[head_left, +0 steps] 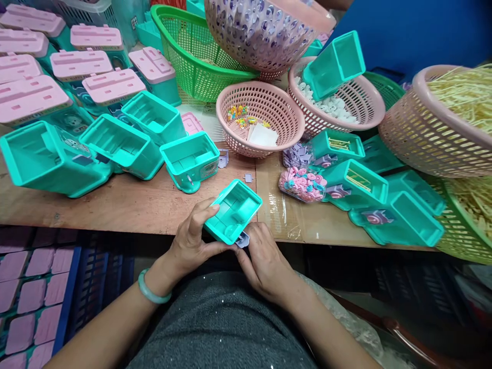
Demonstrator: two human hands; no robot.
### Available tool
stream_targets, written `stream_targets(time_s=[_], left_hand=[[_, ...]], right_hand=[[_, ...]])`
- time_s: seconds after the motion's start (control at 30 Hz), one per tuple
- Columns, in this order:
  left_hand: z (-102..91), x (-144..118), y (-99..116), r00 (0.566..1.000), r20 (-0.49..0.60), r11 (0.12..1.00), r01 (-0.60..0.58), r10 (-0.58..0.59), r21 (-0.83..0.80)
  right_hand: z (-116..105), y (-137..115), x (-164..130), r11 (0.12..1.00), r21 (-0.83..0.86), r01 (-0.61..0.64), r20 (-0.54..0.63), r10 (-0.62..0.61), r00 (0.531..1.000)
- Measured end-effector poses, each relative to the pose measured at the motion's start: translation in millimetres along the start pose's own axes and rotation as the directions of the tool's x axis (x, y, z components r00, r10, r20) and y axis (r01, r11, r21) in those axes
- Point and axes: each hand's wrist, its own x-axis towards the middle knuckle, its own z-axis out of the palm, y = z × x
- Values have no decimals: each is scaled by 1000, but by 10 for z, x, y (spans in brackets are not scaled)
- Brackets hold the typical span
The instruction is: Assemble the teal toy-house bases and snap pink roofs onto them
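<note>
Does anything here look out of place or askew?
Yes. One teal box lies tilted inside the pink basket of white pieces, unlike the boxes on the table. Both hands, left and right, hold another box normally.

A brown wooden table (126,205) carries the lot. Across its left half sit open teal plastic boxes (123,146), tipped at angles and packed close, with pink-lidded boxes (80,64) ranked behind them. A green basket (192,56) stands at the back. Mid-table, a small pink basket (261,118) holds coloured bits and a white card. A clear sheet (282,212) covers the wood to the right, where a packet of pink and blue pieces (303,183) lies just beside more teal boxes (400,218). A tiny lilac part (248,178) lies loose on the bare wood.
</note>
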Motion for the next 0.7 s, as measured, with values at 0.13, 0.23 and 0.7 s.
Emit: stream_targets(time_s=[0.13, 0.23, 0.7], left_hand=[[-5, 8, -2, 1000, -7, 1000, -14, 14, -14], [0, 8, -6, 1000, -4, 999, -31, 31, -10], [97, 20, 111, 1000, -14, 995, 4, -2, 104]], right_hand=[[-4, 13, 2, 1000, 28, -2, -5, 2, 1000], [14, 10, 6, 1000, 28, 9, -24, -8, 1000], [-399, 303, 145, 968, -179, 179, -207, -215, 955]])
